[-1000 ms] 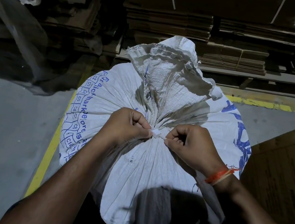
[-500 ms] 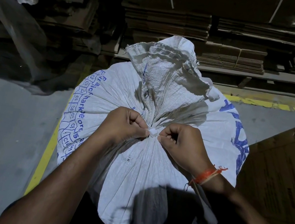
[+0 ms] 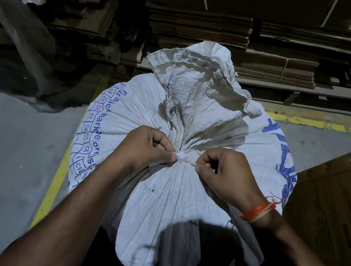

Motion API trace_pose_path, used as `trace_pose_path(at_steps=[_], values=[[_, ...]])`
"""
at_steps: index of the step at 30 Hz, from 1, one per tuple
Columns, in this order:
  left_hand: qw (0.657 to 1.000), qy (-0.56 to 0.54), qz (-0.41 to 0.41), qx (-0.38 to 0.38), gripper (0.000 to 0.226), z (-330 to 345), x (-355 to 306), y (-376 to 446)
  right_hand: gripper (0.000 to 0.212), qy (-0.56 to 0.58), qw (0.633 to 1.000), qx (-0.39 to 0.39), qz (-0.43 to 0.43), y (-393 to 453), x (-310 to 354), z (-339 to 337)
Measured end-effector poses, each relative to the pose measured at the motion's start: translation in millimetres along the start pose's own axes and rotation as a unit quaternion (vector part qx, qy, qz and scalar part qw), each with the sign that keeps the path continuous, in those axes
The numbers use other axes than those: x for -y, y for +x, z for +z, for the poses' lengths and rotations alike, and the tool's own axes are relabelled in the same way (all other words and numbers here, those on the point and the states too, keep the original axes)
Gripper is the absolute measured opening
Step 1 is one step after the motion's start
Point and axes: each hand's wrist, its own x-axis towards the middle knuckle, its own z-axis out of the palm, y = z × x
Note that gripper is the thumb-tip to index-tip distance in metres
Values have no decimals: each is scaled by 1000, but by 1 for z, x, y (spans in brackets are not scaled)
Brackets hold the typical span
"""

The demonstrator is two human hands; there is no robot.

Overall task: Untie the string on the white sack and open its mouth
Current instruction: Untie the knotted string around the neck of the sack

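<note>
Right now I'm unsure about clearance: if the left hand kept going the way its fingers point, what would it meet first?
The left hand points rightward at the string knot; it pinches it already, with the right hand just beyond.

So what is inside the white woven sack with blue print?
Nothing inside shows. The white woven sack is tied shut by a white string knot, pinched by the left hand and right hand; the fabric covers the contents.

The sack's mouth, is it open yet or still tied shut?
Still tied shut. The string cinches the sack at its neck, with the left hand and right hand pinching at the knot.
</note>
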Motion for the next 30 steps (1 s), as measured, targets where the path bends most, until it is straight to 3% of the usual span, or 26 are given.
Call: trace_pose_path(at_steps=[21, 30], values=[[1000, 12, 0, 3, 13, 0, 3, 4, 10, 5, 999, -41, -17, 3, 3, 20], [1000, -8, -12, 6, 8, 1, 0, 1, 6, 29, 1000, 3, -5, 1, 5, 4]])
